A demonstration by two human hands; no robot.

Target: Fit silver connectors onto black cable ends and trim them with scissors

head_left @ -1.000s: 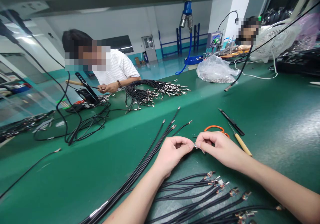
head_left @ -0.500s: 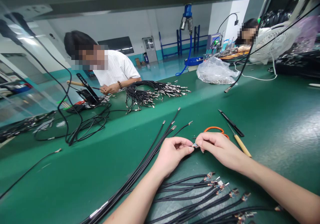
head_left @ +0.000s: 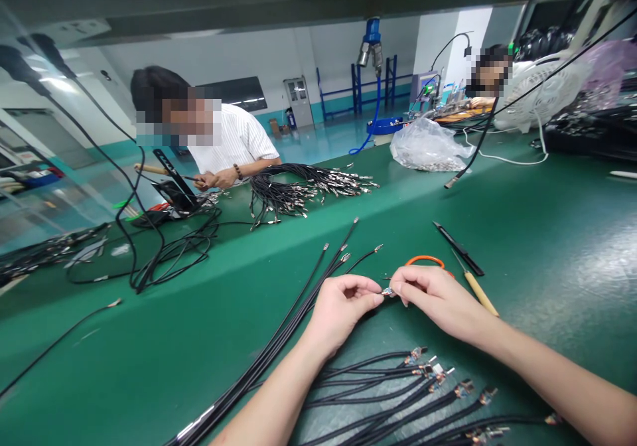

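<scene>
A small metal connector (head_left: 388, 292) is held above the green bench mat (head_left: 547, 313), pinched by the left hand (head_left: 343, 314) and the right hand (head_left: 432, 300); the fingers of both hands are closed together on it, and the hands are almost touching. Orange-handled scissors (head_left: 423, 259), a wooden-handled tool (head_left: 478, 293) and a slim black tool (head_left: 458, 250) are laid just beyond the right hand. Long black cables (head_left: 279, 346) are fanned out beside the left forearm, and black leads with metal ends (head_left: 423, 373) are spread below the hands. A bundle of terminated leads (head_left: 293, 190) is heaped across the bench, near a co-worker in a striped shirt (head_left: 233, 141). A clear plastic bag (head_left: 428, 146) is seen further along.
</scene>
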